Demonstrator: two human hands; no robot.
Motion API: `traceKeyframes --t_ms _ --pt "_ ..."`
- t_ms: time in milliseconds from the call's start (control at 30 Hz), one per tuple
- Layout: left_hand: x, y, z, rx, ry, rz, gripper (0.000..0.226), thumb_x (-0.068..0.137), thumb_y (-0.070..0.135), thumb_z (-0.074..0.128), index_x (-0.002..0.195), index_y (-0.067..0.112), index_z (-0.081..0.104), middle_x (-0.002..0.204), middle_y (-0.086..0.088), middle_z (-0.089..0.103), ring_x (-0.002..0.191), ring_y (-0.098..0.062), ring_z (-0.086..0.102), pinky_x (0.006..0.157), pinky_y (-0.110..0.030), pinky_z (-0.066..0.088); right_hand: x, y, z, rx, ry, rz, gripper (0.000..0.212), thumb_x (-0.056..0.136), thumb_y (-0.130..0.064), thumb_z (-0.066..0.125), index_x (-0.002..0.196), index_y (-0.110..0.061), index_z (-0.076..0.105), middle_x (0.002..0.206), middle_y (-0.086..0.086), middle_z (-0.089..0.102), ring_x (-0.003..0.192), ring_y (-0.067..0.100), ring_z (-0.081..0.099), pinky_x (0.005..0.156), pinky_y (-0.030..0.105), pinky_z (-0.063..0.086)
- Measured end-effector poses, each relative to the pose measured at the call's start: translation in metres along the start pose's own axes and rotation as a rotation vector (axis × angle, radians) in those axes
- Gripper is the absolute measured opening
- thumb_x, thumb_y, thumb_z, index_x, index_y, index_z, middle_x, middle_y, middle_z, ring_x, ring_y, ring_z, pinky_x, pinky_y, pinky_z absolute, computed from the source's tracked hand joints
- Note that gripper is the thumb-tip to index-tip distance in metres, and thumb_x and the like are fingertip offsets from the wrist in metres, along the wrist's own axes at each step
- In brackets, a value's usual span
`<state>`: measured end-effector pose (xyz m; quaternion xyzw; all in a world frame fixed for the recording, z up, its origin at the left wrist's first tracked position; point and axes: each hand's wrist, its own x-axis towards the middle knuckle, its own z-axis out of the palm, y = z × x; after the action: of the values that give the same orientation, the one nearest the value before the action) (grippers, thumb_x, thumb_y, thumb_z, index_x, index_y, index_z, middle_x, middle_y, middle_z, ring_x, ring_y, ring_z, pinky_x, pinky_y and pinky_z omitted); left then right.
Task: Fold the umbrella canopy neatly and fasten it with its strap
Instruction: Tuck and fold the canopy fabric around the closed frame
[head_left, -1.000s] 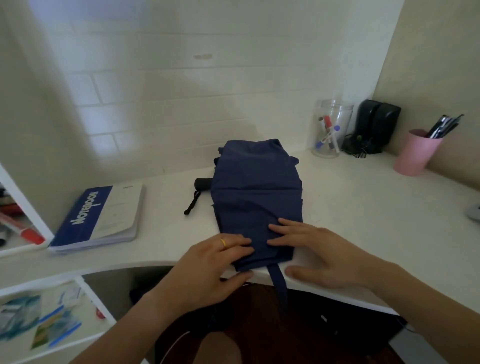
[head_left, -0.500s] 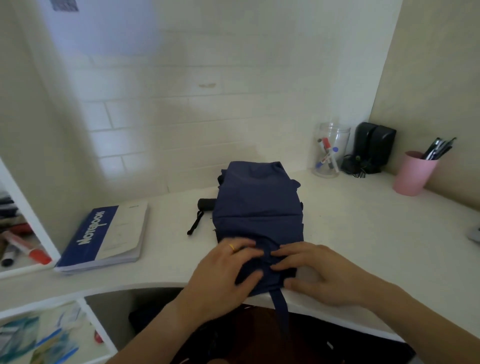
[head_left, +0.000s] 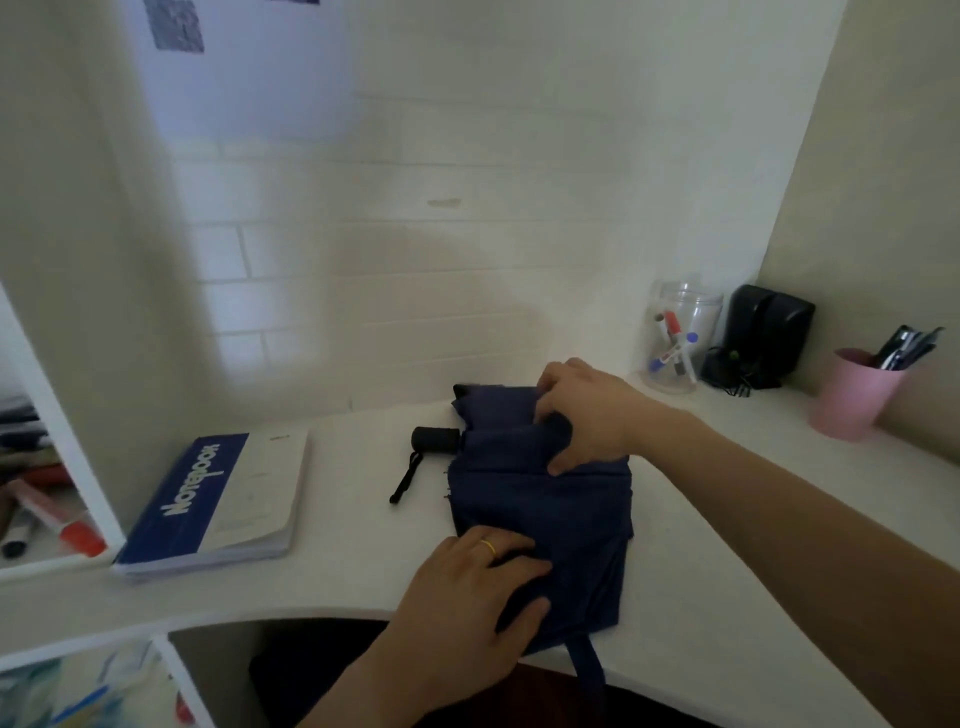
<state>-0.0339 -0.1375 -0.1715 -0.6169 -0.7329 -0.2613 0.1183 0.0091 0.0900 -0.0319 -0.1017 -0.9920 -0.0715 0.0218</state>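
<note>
We are pressing our left hand (head_left: 467, 587) flat on the near end of the umbrella canopy (head_left: 540, 509) lying on the desk (head_left: 727, 597), our right hand (head_left: 587, 415) seemingly pinching far folds; panels are flattened, rolling remains, and the strap (head_left: 589, 662) is dangling unfastened

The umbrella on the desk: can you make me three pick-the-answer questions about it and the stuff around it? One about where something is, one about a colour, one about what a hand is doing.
1. Where is the notebook?
A. left of the umbrella
B. on top of it
C. inside the jar

2. What colour is the cup holding pens?
A. green
B. pink
C. black

3. What is the right hand doing?
A. holding a pen
B. resting on the notebook
C. gripping the canopy's far end

Answers: 1 A, it lies on the desk beside the black handle. 2 B, the cup is plainly pink. 3 C, its fingers bunch the navy fabric while the left hand presses the near end.
</note>
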Motion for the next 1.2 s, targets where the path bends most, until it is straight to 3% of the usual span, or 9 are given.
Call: traceKeyframes --t_ms 267,400,533,633,833,900,1000,1100,1200 --pt "-0.001 0.008 -0.005 -0.055 0.033 -0.123 0.035 0.088 0.059 0.055 0.106 0.032 0.069 0.107 0.013 0.057 0.103 -0.006 0.052 0.086 -0.021 0.050 -0.054 -0.026 0.032 0.072 0.478 -0.024 0.007 0.079 -0.026 0.074 0.085 -0.023 0.073 0.083 -0.006 0.068 0.084 0.022 0.061 0.070 0.033 0.048" --pt "-0.008 0.016 -0.015 -0.175 0.067 -0.287 0.042 0.088 0.072 0.048 0.093 0.034 0.063 0.091 0.018 0.064 0.087 0.001 0.056 0.078 -0.021 0.047 -0.088 -0.048 0.056 0.082 0.535 -0.092 0.025 0.075 -0.012 0.077 0.097 -0.024 0.078 0.088 -0.004 0.069 0.080 0.021 0.065 0.060 0.038 0.056" --pt "-0.015 0.023 -0.026 -0.706 0.159 -0.516 0.073 0.091 0.074 0.042 0.059 0.008 0.048 0.058 -0.005 0.057 0.059 -0.013 0.054 0.062 -0.040 0.046 -0.115 -0.065 0.086 0.068 0.461 -0.171 0.045 0.071 -0.005 0.083 0.113 -0.019 0.075 0.096 -0.002 0.072 0.083 0.020 0.067 0.065 0.032 0.059" --pt "-0.011 0.023 -0.026 -0.600 0.181 -0.605 0.061 0.094 0.053 0.059 0.050 0.019 0.034 0.043 0.008 0.042 0.045 -0.004 0.040 0.050 -0.020 0.033 -0.124 -0.073 0.093 0.193 0.406 -0.217 0.043 0.074 -0.004 0.081 0.113 -0.021 0.075 0.099 -0.005 0.076 0.086 0.015 0.069 0.075 0.025 0.057" --pt "-0.011 0.013 -0.020 -0.544 0.112 -0.663 0.051 0.095 0.031 0.067 0.054 0.018 0.039 0.042 0.012 0.042 0.042 -0.003 0.041 0.045 -0.015 0.033 -0.134 -0.054 0.073 0.849 0.691 0.514 0.018 0.081 -0.022 0.077 0.095 -0.028 0.069 0.097 -0.012 0.069 0.078 0.005 0.066 0.071 0.023 0.053" --pt "-0.010 0.014 -0.021 -0.555 0.107 -0.671 0.051 0.095 0.030 0.068 0.054 0.018 0.040 0.040 0.013 0.043 0.041 -0.002 0.042 0.044 -0.015 0.033 -0.126 -0.047 0.062 1.230 0.512 0.768 0.039 0.078 -0.038 0.083 0.106 -0.022 0.060 0.104 -0.004 0.069 0.076 0.015 0.069 0.068 0.032 0.054" --pt "-0.009 0.016 -0.022 -0.542 0.097 -0.696 0.051 0.094 0.030 0.069 0.054 0.018 0.039 0.043 0.012 0.040 0.040 -0.002 0.040 0.044 -0.016 0.031 -0.116 -0.046 0.054 1.680 0.278 0.799 0.050 0.080 -0.025 0.084 0.120 -0.010 0.058 0.098 0.007 0.071 0.060 0.016 0.062 0.062 0.032 0.049" --pt "-0.008 0.016 -0.024 -0.558 0.073 -0.705 0.045 0.093 0.031 0.070 0.057 0.012 0.050 0.048 0.010 0.050 0.046 -0.002 0.048 0.048 -0.017 0.034 -0.118 -0.046 0.058 1.800 0.325 0.804 0.041 0.084 0.001 0.076 0.121 -0.003 0.059 0.086 0.011 0.066 0.055 0.013 0.061 0.059 0.024 0.052" --pt "-0.006 0.016 -0.028 -0.619 0.060 -0.727 0.031 0.091 0.031 0.073 0.077 0.003 0.068 0.071 -0.006 0.072 0.069 -0.022 0.069 0.064 -0.042 0.054 -0.129 -0.041 0.067 1.801 0.356 0.745 0.024 0.087 0.008 0.069 0.108 -0.002 0.067 0.086 0.016 0.066 0.060 0.016 0.067 0.061 0.022 0.059"
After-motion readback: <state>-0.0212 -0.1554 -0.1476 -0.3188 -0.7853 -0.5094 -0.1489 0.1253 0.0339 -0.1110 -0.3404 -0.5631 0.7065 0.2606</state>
